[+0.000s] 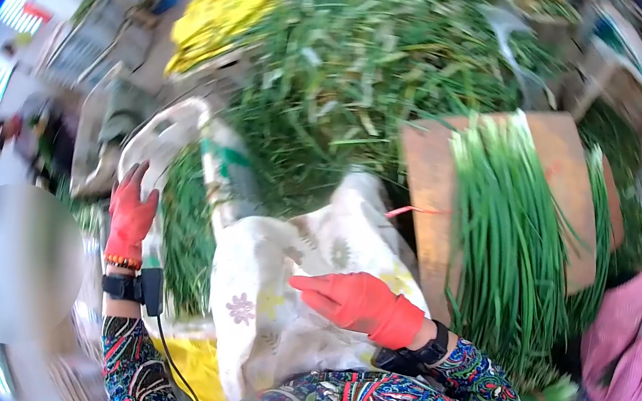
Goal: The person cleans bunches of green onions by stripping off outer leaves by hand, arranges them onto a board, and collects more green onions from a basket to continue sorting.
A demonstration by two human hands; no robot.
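Observation:
My left hand [133, 210], in a red glove, is raised at the left beside a white basket [157, 130], its fingers apart and nothing in them. My right hand [359, 304], also red-gloved, is over the white flowered cloth [247, 306] on my lap. Its fingers are pressed together, and whatever they may hold is too small to make out. To its right, a bundle of long green stalks [501, 219] lies on a brown board [430, 192], pale ends toward the top. A pink strip [411, 211] rests at the board's left edge.
A big heap of loose green leaves [359, 57] fills the top middle. Folded yellow sacks [229, 12] lie at the upper left. Pink cloth [618, 353] wraps more stalks at the right. A blurred round patch covers part of the left side.

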